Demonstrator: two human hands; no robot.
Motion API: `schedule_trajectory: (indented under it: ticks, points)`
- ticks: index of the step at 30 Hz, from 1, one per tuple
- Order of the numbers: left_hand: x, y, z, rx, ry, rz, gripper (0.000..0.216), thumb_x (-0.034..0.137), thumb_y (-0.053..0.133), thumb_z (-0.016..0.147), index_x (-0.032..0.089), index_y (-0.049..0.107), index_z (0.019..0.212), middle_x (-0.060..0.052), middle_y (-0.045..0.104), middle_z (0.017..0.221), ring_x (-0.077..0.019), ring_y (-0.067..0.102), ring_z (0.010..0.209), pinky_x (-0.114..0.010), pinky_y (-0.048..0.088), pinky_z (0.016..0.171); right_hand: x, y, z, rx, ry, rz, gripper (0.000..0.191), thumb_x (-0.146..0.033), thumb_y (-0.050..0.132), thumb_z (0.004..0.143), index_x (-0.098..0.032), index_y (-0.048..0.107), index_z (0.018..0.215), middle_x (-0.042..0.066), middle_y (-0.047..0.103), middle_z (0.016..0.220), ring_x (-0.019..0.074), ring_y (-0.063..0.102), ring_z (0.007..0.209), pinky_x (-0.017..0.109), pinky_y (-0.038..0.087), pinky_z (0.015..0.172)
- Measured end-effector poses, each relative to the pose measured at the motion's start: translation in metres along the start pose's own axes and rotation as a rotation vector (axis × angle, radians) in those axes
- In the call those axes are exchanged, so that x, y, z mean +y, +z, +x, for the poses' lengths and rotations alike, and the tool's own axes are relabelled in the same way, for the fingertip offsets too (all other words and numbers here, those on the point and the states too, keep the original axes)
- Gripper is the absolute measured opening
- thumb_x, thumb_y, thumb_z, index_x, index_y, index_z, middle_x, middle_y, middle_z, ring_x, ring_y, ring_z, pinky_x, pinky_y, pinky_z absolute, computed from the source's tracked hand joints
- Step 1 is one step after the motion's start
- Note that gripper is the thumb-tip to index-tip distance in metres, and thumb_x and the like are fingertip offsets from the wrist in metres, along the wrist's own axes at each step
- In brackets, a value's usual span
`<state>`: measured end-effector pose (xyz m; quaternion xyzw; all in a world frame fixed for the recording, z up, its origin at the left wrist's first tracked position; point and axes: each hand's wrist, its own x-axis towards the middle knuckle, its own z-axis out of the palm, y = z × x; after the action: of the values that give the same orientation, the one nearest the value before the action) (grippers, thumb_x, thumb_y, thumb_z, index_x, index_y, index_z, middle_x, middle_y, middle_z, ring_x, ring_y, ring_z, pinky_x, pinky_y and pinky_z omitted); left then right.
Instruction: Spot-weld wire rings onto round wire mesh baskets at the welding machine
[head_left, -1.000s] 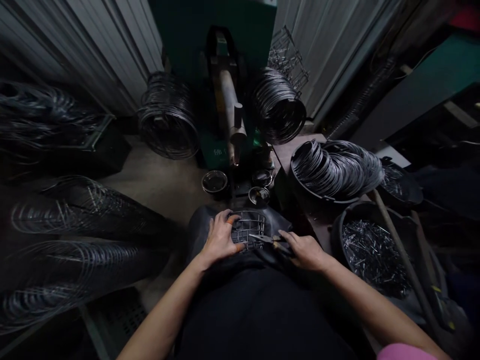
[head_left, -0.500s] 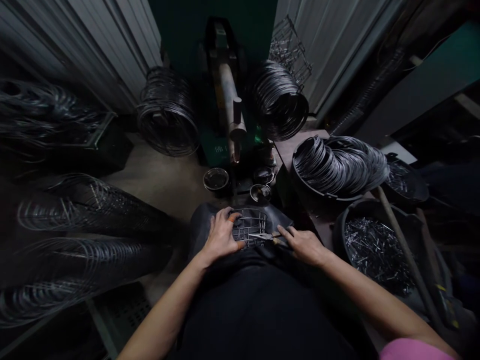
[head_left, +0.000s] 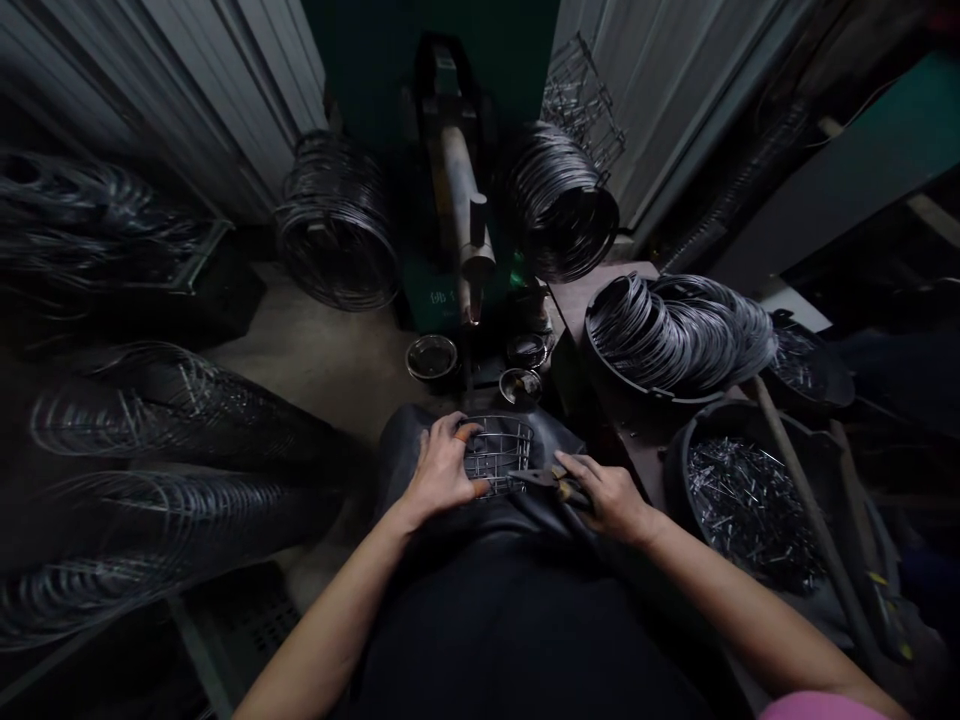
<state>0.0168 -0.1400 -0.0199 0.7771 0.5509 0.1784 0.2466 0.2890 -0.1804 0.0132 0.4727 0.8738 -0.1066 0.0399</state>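
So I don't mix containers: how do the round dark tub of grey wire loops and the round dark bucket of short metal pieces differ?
The tub holds wire loops; the bucket holds short pieces. The wire loops rise above the tub's rim; the short pieces lie below the bucket's. A long pole crosses the bucket, not the tub. Both are dark.

Dim light overall, with deep shadow at the far right; soft glints on the coiled wire [head_left: 697,335] right of centre; wire stacks [head_left: 180,505] blur and stretch toward the left edge.
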Motion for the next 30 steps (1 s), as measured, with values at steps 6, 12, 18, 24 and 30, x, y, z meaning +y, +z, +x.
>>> schedule_trajectory:
  ticks: [6,12,18,24,30]
  points:
    - [-0.001,0.001,-0.001,0.009,-0.002,-0.007,0.069,0.027,0.074,0.050,0.020,0.048,0.115,-0.014,0.037,0.130,-0.0355,0.034,0.124,-0.057,0.031,0.102,0.002,-0.008,0.005,-0.192,0.057,-0.149,0.068,-0.019,0.055,0.075,-0.017,0.036,0.140,0.018,0.060,0.117,0.0248,0.066,0.083,0.033,0.052,0.068]
    - [-0.001,0.003,-0.001,0.022,0.015,-0.006,0.070,0.028,0.074,0.051,0.021,0.048,0.115,-0.014,0.037,0.129,-0.0354,0.034,0.123,-0.058,0.031,0.101,0.002,-0.010,0.005,-0.042,0.029,-0.094,0.069,-0.020,0.054,0.076,-0.017,0.032,0.142,0.016,0.057,0.123,0.0242,0.065,0.089,0.031,0.051,0.073]
    - [-0.004,0.004,-0.003,0.036,0.030,-0.004,0.068,0.030,0.075,0.052,0.022,0.048,0.115,-0.014,0.037,0.130,-0.0348,0.034,0.124,-0.058,0.032,0.101,0.002,-0.012,0.011,-0.213,0.074,-0.203,0.069,-0.015,0.053,0.075,-0.018,0.033,0.141,0.017,0.058,0.121,0.0240,0.066,0.081,0.032,0.051,0.066]
    - [-0.004,0.003,-0.002,0.032,0.050,-0.009,0.069,0.030,0.075,0.054,0.019,0.049,0.116,-0.016,0.037,0.132,-0.0358,0.033,0.125,-0.058,0.031,0.102,0.002,-0.009,0.003,-0.060,0.029,-0.094,0.070,-0.019,0.054,0.076,-0.017,0.031,0.142,0.016,0.057,0.123,0.0240,0.064,0.091,0.031,0.051,0.074]
    - [-0.006,0.004,-0.001,0.030,0.052,-0.010,0.069,0.031,0.075,0.053,0.021,0.047,0.116,-0.015,0.037,0.131,-0.0359,0.035,0.124,-0.059,0.032,0.101,0.001,-0.011,0.009,-0.253,0.119,-0.172,0.066,-0.012,0.049,0.076,-0.018,0.035,0.140,0.017,0.059,0.120,0.0235,0.067,0.079,0.031,0.050,0.064]
